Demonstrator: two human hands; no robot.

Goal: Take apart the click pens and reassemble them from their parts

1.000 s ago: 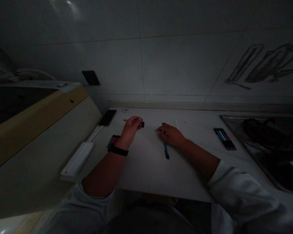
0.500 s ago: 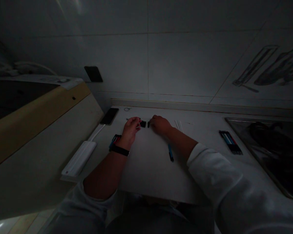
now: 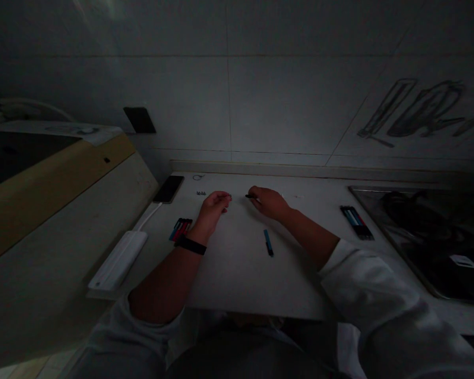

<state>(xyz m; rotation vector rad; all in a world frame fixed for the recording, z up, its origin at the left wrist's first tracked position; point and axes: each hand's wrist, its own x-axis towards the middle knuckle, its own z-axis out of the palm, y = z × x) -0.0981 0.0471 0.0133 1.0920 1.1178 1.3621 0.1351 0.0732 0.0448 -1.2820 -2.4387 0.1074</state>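
Observation:
My left hand is closed in a pinch over the white counter, with a small dark piece at its fingertips, too small to name. A short gap to the right, my right hand pinches a small black part, perhaps a pen part. Nearer the front edge lies a blue and black pen barrel. Several pen pieces in blue, red and black rest beside my left wrist. Tiny metallic bits stand in a row behind my left hand.
A dark phone lies back left, its white cable running to a white power strip. To the right are more pens in a row and a metal-edged dark basin or hob. A thin ring lies near the wall.
The black pieces that showed between my hands no longer lie there; a black part is now in my right fingers. My hands are slightly farther apart. White sticks by my right forearm no longer show.

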